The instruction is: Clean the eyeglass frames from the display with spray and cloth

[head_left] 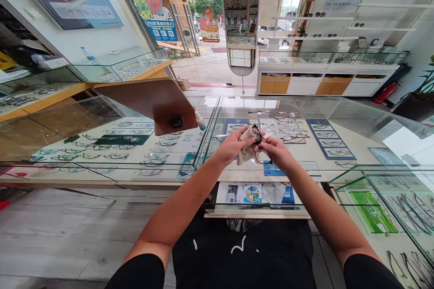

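Note:
A pair of dark-framed eyeglasses [263, 159] is held between my two hands, above the glass display counter. Wrapped in my left hand [233, 144] is a beige cleaning cloth [244, 155], pressed around one lens of the eyeglasses. My right hand [275, 149] pinches the frame near its middle, with the other lens hanging below the fingers. Part of the frame is hidden by the cloth and my fingers. Under the hands, more eyeglasses [294, 137] lie inside the glass case.
A brown-backed mirror or panel [152, 104] stands on the counter to the left, beside a small spray bottle [200, 119]. Below the counter edge, an open drawer [257, 213] holds printed leaflets. A glass case [383, 216] with more frames is on the right. A tall oval mirror [241, 18] stands beyond.

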Demonstrator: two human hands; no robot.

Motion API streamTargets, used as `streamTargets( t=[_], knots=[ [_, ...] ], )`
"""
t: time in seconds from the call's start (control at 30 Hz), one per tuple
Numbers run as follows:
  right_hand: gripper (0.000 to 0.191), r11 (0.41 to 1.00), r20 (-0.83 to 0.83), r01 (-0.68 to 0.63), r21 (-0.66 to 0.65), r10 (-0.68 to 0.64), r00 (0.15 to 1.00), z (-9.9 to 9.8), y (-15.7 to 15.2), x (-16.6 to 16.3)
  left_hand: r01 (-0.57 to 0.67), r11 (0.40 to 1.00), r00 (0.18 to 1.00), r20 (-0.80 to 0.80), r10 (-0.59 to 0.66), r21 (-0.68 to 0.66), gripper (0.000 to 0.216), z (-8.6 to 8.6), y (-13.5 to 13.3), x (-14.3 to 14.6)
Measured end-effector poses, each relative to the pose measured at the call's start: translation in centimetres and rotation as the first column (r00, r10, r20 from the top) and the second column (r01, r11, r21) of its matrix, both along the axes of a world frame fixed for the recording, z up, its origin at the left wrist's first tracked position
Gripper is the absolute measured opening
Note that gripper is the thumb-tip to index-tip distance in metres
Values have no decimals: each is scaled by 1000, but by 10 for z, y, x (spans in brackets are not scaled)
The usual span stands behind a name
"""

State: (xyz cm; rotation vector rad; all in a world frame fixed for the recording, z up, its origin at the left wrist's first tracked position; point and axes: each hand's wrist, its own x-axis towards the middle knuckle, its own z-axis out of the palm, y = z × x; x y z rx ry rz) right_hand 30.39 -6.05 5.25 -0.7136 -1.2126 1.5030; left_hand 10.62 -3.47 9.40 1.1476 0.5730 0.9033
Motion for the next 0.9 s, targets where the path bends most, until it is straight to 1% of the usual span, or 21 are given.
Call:
streamTargets(
  t=[0.03,0.1,0.2,0.3,0.43,0.6,0.67,0.73,0.83,0.9],
  knots=[
    [38,1000,2,-8,4,8,1000,-1,0,-1,-14,1000,1000,-8,14,13,60,0,-2,1],
    [38,1000,21,-23,14,23,1000,-4,1,-2,-80,996,997,-17,80,30,56,0,-5,5],
    [38,999,47,-29,22,28,999,-6,1,-4,-148,989,989,-3,148,15,57,-1,-7,12],
    [38,1000,50,-12,28,10,999,-7,1,-4,-133,991,991,18,133,-19,58,-1,-5,13],
    [38,999,37,32,36,-33,999,-5,1,-1,-61,995,997,42,65,-74,55,0,-3,7],
    [37,998,21,39,54,-40,999,-2,-1,1,-11,1000,998,-55,9,-26,45,-2,-4,-1],
    [39,998,30,34,57,-36,999,0,-1,0,-16,1000,998,-62,16,-8,43,-3,-4,-2],
    [40,998,33,40,56,-42,999,1,-1,-1,-40,999,998,-41,39,-19,43,-4,-4,-2],
    [40,998,38,35,46,-36,999,2,-1,-1,-72,994,997,9,73,-78,46,-4,-3,0],
    [40,999,36,11,31,-12,999,4,-1,-2,-70,991,996,39,75,-116,49,-2,-2,1]
  ],
)
